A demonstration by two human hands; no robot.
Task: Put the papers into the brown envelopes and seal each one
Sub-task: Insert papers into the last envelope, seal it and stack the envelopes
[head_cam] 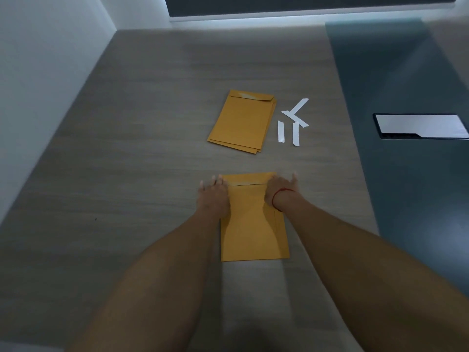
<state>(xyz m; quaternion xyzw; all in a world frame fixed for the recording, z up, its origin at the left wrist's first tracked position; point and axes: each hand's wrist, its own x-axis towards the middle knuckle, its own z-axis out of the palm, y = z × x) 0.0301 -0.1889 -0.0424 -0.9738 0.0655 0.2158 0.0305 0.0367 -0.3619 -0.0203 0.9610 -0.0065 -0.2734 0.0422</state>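
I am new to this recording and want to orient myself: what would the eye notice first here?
First, a brown envelope at the near centre of the grey table, with the left hand and the right hand pressing flat on its far corners, at the folded flap. Beyond it lies a stack of brown envelopes, with four white strips just to its right.

Flat rectangular brown paper envelope (253, 224) at six o'clock, long side running toward twelve. Flap at the twelve o'clock end folded down, edge showing as a pale line across the width. Pressed at the ten o'clock corner by the left hand (214, 196) and at the two o'clock corner by the right hand (279, 190), fingers stretched forward. Toward twelve o'clock, well apart: small stack of matching brown envelopes (241, 120), flaps folded down, slightly fanned, tilted toward one o'clock.
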